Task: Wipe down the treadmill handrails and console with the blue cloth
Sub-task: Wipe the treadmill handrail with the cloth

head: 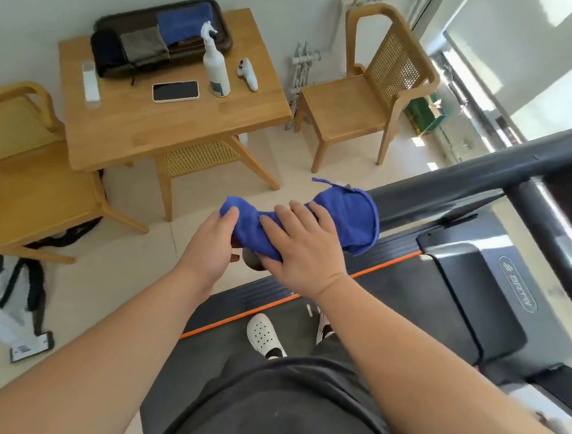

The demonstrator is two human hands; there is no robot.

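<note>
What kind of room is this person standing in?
Probably a room in a home or small office, not a gym: a black treadmill with an orange stripe stands beside a light wooden table and a wooden chair with a cane back on pale floor tiles.

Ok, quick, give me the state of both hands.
Left hand: closed on the end of the blue cloth.
Right hand: pressed over the blue cloth, gripping it around the handrail.

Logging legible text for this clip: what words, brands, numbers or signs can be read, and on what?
"BRZTN", roughly, letters uncertain: oval logo on the treadmill motor cover.
Label on the spray bottle: too small to read.
Label on the flat mop head on the floor: blurred.
Nothing else legible.
</note>
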